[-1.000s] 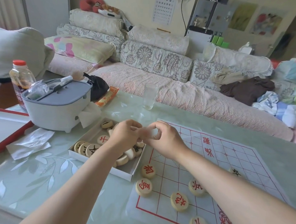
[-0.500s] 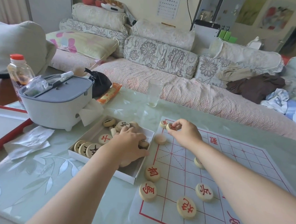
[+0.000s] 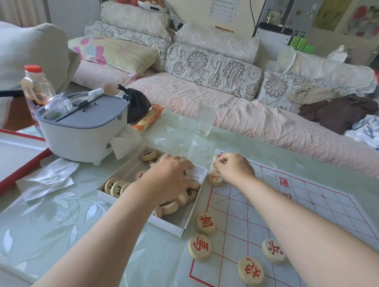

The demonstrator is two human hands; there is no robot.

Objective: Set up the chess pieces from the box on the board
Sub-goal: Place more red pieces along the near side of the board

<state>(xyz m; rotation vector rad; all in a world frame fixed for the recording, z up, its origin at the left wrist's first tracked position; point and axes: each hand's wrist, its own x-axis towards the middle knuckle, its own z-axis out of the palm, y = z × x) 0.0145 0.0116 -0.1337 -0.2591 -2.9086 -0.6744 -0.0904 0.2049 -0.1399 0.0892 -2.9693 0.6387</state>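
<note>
A paper chess board with red lines lies on the right of the table. Round wooden chess pieces with red characters stand along its left edge and near rows. A white box left of the board holds several more pieces. My left hand lies palm down inside the box on the pieces, its fingertips hidden. My right hand is at the board's far left corner, fingers pinched on a piece, just beyond another red piece.
A drinking glass stands beyond the board. A grey-lidded white container, a bottle, a black bag and an orange packet sit at the left rear. A red-edged tray and crumpled wrap lie left. A sofa is behind.
My hands met above the box, then parted. My right hand carried a piece to the board's far left corner. My left hand dropped back into the box.
</note>
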